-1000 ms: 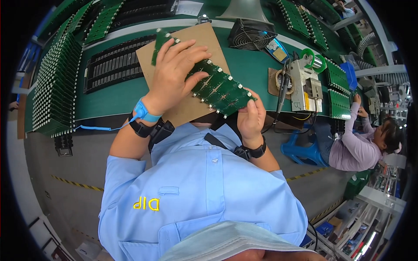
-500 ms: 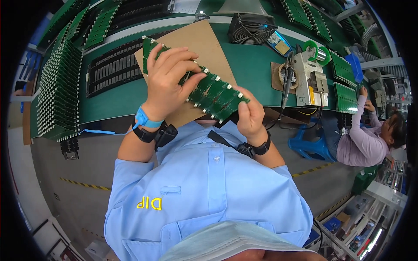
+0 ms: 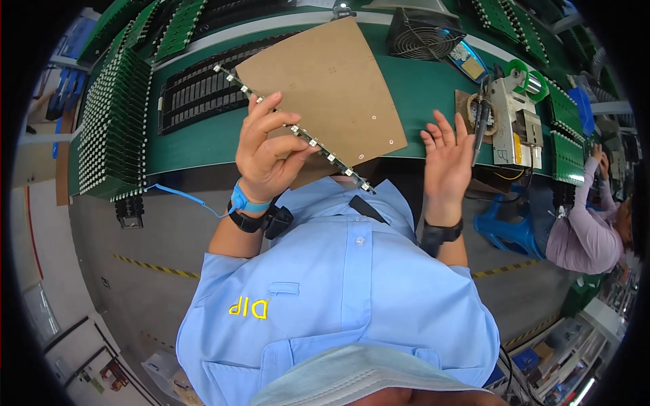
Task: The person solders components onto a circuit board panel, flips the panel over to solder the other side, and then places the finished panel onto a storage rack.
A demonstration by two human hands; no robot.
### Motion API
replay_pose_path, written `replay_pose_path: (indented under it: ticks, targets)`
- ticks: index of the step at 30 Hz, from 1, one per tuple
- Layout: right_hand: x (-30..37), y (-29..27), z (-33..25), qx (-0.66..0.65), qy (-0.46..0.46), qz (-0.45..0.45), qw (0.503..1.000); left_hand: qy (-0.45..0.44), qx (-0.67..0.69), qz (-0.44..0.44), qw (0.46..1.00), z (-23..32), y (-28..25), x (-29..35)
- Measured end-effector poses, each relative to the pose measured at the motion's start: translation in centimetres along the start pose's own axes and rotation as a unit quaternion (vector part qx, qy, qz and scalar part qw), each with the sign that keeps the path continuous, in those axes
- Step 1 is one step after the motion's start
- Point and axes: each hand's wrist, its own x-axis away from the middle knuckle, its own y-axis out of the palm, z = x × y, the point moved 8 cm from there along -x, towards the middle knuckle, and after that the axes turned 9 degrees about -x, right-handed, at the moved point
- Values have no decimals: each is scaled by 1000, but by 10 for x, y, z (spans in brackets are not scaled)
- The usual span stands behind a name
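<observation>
My left hand grips a long green circuit board by its middle, fingers and thumb closed on it. The board is turned nearly edge-on, and a row of small white parts runs along its upper edge. It slants from upper left to lower right above a brown sheet of board on the green bench. A blue wrist strap with a coiled cord circles my left wrist. My right hand is apart from the circuit board, palm up with fingers spread, holding nothing, near the soldering iron.
A tall row of upright green circuit boards stands at the left, beside a black slotted rack. A black fan, a blue tray and a solder feeder stand at the back right. A co-worker sits at far right.
My right hand has let go of the circuit board's end and moved right, opening. The left hand has turned the board from face-on to nearly edge-on. The whole view has shifted slightly.
</observation>
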Motion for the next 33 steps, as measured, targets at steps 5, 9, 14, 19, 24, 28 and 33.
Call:
replay_pose_path:
  ticks: [5,9,14,19,24,28,33]
  targets:
    - [0,-43,14,-260,86,141,951,30,60,-15,998,-2,6,0]
    - [7,-53,3,-226,6,180,957,-19,75,-23,997,-2,4,4]
    - [-4,-63,-6,-262,-27,182,947,24,-1,-40,999,9,-3,7]
    - [-29,-82,-15,-311,-28,161,936,-21,-20,-32,999,12,-10,10]
    - [-13,-80,-27,-295,-64,212,930,-35,-21,-23,999,11,-12,15]
    - [1,-80,-26,-264,-50,194,943,-39,-19,-21,999,10,-12,17]
    - [22,-10,0,-402,137,-92,901,-22,-23,-29,999,15,-15,16]
